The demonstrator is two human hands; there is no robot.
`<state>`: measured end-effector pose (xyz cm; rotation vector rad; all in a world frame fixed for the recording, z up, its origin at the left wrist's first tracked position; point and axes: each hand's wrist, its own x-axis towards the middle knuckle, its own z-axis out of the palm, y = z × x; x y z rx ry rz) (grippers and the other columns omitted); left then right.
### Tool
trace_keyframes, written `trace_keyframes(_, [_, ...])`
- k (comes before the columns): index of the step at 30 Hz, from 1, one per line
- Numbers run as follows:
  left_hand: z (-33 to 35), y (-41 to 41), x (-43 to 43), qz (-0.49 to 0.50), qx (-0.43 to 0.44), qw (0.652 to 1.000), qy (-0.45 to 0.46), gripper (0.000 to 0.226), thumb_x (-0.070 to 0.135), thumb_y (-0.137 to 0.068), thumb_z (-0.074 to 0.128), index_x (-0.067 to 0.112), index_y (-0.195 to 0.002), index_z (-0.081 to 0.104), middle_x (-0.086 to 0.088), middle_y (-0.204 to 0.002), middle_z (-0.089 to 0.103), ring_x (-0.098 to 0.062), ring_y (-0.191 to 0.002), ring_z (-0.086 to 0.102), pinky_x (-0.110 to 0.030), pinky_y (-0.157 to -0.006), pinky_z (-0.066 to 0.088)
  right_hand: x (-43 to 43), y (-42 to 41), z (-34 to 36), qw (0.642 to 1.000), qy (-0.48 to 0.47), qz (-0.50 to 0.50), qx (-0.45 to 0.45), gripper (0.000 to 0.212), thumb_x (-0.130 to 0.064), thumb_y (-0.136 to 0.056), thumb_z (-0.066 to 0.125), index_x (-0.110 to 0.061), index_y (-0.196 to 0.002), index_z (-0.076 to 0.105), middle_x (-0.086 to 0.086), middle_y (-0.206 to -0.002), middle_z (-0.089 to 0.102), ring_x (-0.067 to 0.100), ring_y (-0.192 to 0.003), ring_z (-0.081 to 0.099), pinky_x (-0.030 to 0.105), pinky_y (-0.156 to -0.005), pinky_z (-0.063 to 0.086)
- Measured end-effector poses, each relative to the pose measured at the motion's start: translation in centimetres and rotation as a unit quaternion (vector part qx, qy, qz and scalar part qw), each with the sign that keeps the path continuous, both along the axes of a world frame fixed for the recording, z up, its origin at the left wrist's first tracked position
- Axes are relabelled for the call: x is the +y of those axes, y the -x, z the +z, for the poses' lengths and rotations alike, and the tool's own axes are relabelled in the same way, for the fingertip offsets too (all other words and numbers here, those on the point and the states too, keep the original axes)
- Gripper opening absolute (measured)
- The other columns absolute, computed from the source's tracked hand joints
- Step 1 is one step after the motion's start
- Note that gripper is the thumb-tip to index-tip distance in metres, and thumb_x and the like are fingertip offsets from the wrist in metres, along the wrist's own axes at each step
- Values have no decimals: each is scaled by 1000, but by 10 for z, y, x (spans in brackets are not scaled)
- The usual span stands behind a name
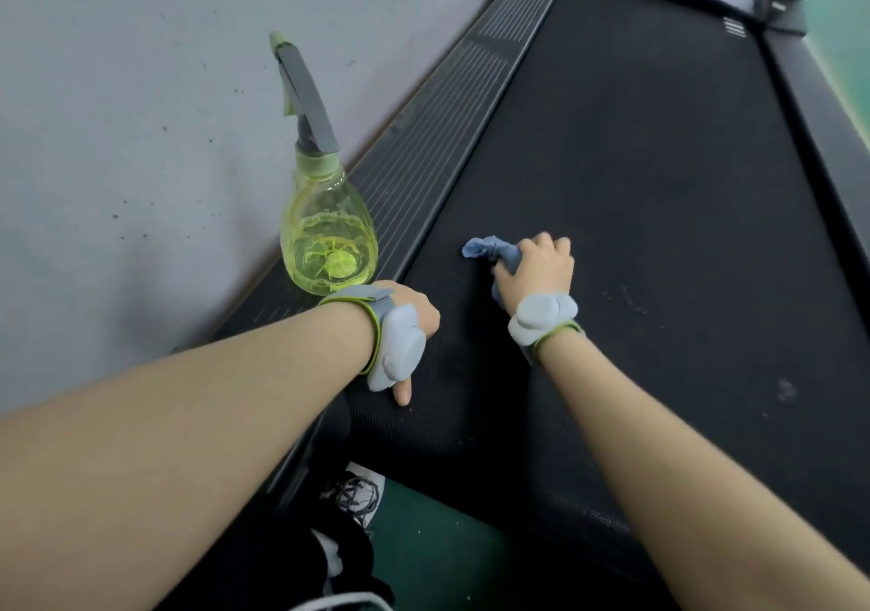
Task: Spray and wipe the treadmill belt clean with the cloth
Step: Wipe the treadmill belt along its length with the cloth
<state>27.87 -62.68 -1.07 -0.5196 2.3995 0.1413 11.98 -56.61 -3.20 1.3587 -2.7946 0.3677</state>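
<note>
The cloth (pixel 489 250) lies bunched on the treadmill belt (pixel 659 163) toward its left side, with the grip of the right hand (pixel 536 266) clenched round it, so wiping looks to be the step in hand. The spray bottle (pixel 329 233) stands upright on the side rail (pixel 447 116), just beside the left hand (pixel 409 316), which rests on the belt edge with its fingers hidden, so I cannot tell that grip. Next probably come firm strokes toward the pale smudges (pixel 784 391) on the right.
</note>
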Motion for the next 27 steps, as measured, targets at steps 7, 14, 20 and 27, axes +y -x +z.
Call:
trace_keyframes(7, [1, 5, 3, 22, 40, 999, -7, 27, 41, -60, 80, 20, -57, 63, 22, -35, 54, -3, -36, 38, -9, -33, 24, 94, -60, -17, 986, 132, 89, 53, 28, -37, -66, 43, -12, -57, 50, 3, -58, 51, 26, -57, 49, 30, -57, 39])
trace_keyframes(14, [-11, 12, 4, 35, -14, 997, -68, 38, 30, -65, 80, 20, -55, 44, 10, -49, 62, -1, -43, 50, -14, -37, 32, 45, -17, -15, 996, 47, 64, 36, 25, -23, -84, 59, -9, -105, 59, 13, -96, 59, 35, -96, 51, 41, -81, 37])
trace_keyframes(20, [-10, 13, 3, 72, -22, 989, -127, 50, 16, -67, 79, 18, -49, 33, 7, -42, 60, -1, -44, 57, -9, -31, 27, -9, 31, -4, 999, -10, -28, 15, 26, -26, -95, 44, -19, -120, 51, 9, -119, 52, 32, -115, 40, 39, -92, 32])
trace_keyframes(27, [-3, 18, 9, 53, -19, 996, -69, 46, 19, -68, 79, 17, -46, 38, 9, -68, 75, -3, -40, 45, -15, -44, 31, 85, -23, -14, 992, 90, 86, 25, 12, -19, -69, 61, -11, -78, 65, 8, -71, 58, 31, -69, 53, 37, -59, 42])
